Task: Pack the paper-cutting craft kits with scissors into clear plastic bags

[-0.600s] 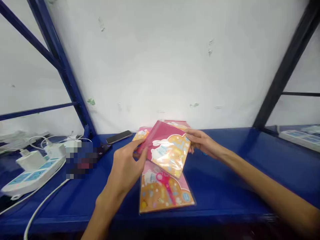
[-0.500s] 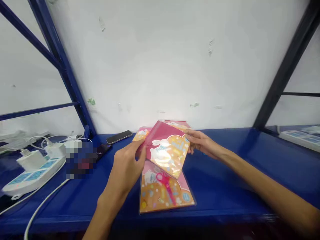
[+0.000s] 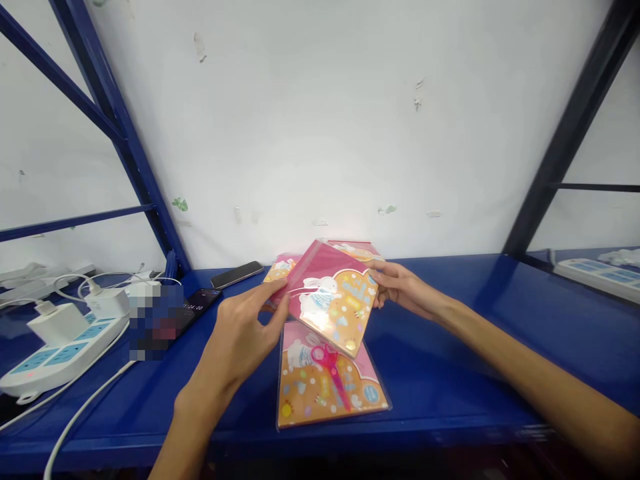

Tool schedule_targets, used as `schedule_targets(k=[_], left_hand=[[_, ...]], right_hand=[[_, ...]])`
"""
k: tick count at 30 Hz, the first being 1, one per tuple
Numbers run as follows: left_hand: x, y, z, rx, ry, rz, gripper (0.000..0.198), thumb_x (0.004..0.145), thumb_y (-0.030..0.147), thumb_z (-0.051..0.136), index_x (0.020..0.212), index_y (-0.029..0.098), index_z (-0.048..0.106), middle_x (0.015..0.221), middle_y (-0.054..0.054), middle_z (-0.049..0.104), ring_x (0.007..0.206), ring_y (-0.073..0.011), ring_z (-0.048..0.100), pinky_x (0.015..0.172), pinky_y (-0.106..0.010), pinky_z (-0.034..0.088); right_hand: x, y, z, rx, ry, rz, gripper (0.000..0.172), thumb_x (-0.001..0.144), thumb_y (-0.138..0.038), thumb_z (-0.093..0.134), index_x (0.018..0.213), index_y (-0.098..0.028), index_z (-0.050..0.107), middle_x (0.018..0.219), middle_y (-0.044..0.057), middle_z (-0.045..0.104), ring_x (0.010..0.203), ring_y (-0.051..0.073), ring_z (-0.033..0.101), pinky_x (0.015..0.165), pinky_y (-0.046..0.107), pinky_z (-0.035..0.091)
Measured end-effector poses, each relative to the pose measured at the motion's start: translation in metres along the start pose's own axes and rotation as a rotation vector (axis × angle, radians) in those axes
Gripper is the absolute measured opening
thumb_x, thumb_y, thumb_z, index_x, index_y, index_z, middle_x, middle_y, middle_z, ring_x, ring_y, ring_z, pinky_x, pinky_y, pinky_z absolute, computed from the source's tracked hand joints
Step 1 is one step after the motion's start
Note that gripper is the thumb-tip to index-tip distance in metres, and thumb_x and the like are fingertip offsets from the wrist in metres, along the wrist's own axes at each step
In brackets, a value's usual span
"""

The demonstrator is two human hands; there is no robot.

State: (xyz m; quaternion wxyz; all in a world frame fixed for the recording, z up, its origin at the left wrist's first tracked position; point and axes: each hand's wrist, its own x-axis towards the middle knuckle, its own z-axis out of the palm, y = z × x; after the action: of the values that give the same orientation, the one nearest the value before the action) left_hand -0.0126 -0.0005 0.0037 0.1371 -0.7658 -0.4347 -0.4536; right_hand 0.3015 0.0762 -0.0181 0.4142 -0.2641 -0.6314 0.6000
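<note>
Between my hands a pink and orange booklet (image 3: 334, 300) with a white rabbit on its cover is held up, tilted, in a glossy clear sleeve. My left hand (image 3: 250, 320) pinches its left edge between thumb and fingers. At the right corner, my right hand (image 3: 397, 287) grips it too. Below lies a similar packet (image 3: 325, 393) flat on the blue shelf, partly covered by the held one. Pink scissors (image 3: 334, 373) show on that packet. Behind the held booklet, parts of two more packets, a left one (image 3: 281, 268) and a right one (image 3: 357, 249), show near the wall.
Two phones, a dark one (image 3: 237, 274) and a lit one (image 3: 200, 307), lie left on the blue shelf (image 3: 450, 373). A white power strip (image 3: 65, 350) with plugs and cables stands far left; another strip (image 3: 600, 277) is at right. Blue posts (image 3: 135, 160) flank the white wall.
My left hand has shifted slightly left along the booklet's edge, its pinch now nearer the corner. The booklet and my right hand are nearly unmoved.
</note>
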Motion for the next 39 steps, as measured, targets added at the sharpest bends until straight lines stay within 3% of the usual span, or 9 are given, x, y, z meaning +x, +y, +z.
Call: schedule_targets(k=[5, 10, 14, 20, 24, 28, 30, 34, 39], left_hand=[[0.002, 0.002, -0.003, -0.072, 0.09, -0.18, 0.015, 0.095, 0.03, 0.062, 0.095, 0.022, 0.075, 0.085, -0.002, 0.081, 0.074, -0.0208, 0.078, 0.071, -0.028, 0.059], [0.007, 0.004, 0.002, -0.502, 0.194, -0.61, 0.021, 0.092, 0.041, 0.065, 0.097, 0.022, 0.069, 0.073, -0.001, 0.077, 0.061, -0.0176, 0.072, 0.056, -0.023, 0.057], [0.008, 0.004, 0.008, -0.749, 0.207, -0.741, 0.028, 0.088, 0.046, 0.07, 0.097, 0.02, 0.068, 0.063, 0.002, 0.071, 0.052, -0.0122, 0.063, 0.051, -0.019, 0.051], [0.006, 0.014, 0.009, -0.934, 0.161, -0.771, 0.057, 0.076, 0.04, 0.085, 0.125, 0.019, 0.065, 0.086, -0.007, 0.081, 0.073, -0.018, 0.075, 0.065, -0.022, 0.058], [0.006, 0.02, 0.008, -0.959, 0.212, -0.757, 0.053, 0.076, 0.037, 0.085, 0.122, 0.017, 0.069, 0.09, -0.008, 0.082, 0.073, -0.0182, 0.076, 0.065, -0.022, 0.06], [0.006, 0.026, 0.006, -0.992, 0.193, -0.739, 0.052, 0.075, 0.037, 0.086, 0.12, 0.015, 0.071, 0.09, -0.008, 0.082, 0.073, -0.0189, 0.076, 0.065, -0.023, 0.061], [0.005, 0.026, 0.006, -1.014, 0.166, -0.724, 0.051, 0.077, 0.037, 0.085, 0.122, 0.016, 0.07, 0.092, -0.008, 0.082, 0.074, -0.019, 0.076, 0.065, -0.024, 0.061], [0.004, 0.023, 0.009, -0.993, 0.106, -0.687, 0.043, 0.082, 0.04, 0.081, 0.117, 0.019, 0.069, 0.094, -0.006, 0.081, 0.077, -0.0187, 0.075, 0.067, -0.025, 0.059], [0.001, 0.022, 0.012, -0.957, 0.052, -0.688, 0.032, 0.087, 0.045, 0.074, 0.109, 0.023, 0.067, 0.088, -0.002, 0.077, 0.072, -0.0171, 0.07, 0.064, -0.024, 0.054]], right_hand=[[-0.002, 0.001, 0.007, -0.008, -0.027, 0.03, 0.039, 0.094, -0.044, 0.072, 0.121, -0.019, 0.058, 0.083, 0.004, 0.076, 0.067, 0.013, 0.074, 0.061, 0.021, 0.059], [-0.003, 0.002, 0.015, 0.019, -0.116, 0.093, 0.044, 0.094, -0.043, 0.073, 0.124, -0.018, 0.052, 0.089, 0.007, 0.077, 0.076, 0.016, 0.077, 0.068, 0.023, 0.061], [-0.004, 0.005, 0.017, 0.069, -0.119, 0.105, 0.049, 0.094, -0.042, 0.073, 0.129, -0.018, 0.049, 0.09, 0.007, 0.077, 0.077, 0.015, 0.077, 0.07, 0.023, 0.06], [-0.007, 0.002, 0.023, 0.01, -0.122, 0.152, 0.054, 0.095, -0.045, 0.07, 0.134, -0.018, 0.045, 0.094, 0.009, 0.077, 0.084, 0.017, 0.077, 0.078, 0.028, 0.06], [-0.006, -0.017, 0.014, -0.401, -0.205, 0.188, 0.049, 0.095, -0.059, 0.062, 0.123, -0.018, 0.061, 0.1, 0.01, 0.076, 0.079, 0.019, 0.076, 0.062, 0.025, 0.055], [-0.01, -0.033, -0.03, -1.154, 0.1, 0.345, 0.064, 0.096, -0.073, 0.041, 0.098, -0.019, 0.074, 0.089, 0.012, 0.076, 0.07, 0.021, 0.071, 0.062, 0.031, 0.051], [-0.016, -0.034, -0.057, -1.32, 0.257, 0.465, 0.068, 0.092, -0.076, 0.043, 0.089, -0.015, 0.073, 0.083, 0.018, 0.074, 0.07, 0.029, 0.07, 0.064, 0.039, 0.05], [-0.025, -0.023, -0.086, -1.34, 0.205, 0.672, 0.064, 0.078, -0.079, 0.059, 0.057, -0.018, 0.062, 0.058, 0.013, 0.064, 0.052, 0.027, 0.061, 0.057, 0.041, 0.046], [-0.024, -0.014, -0.081, -1.227, 0.04, 0.604, 0.056, 0.069, -0.072, 0.069, 0.051, -0.021, 0.056, 0.054, 0.004, 0.059, 0.056, 0.022, 0.059, 0.057, 0.034, 0.043]])
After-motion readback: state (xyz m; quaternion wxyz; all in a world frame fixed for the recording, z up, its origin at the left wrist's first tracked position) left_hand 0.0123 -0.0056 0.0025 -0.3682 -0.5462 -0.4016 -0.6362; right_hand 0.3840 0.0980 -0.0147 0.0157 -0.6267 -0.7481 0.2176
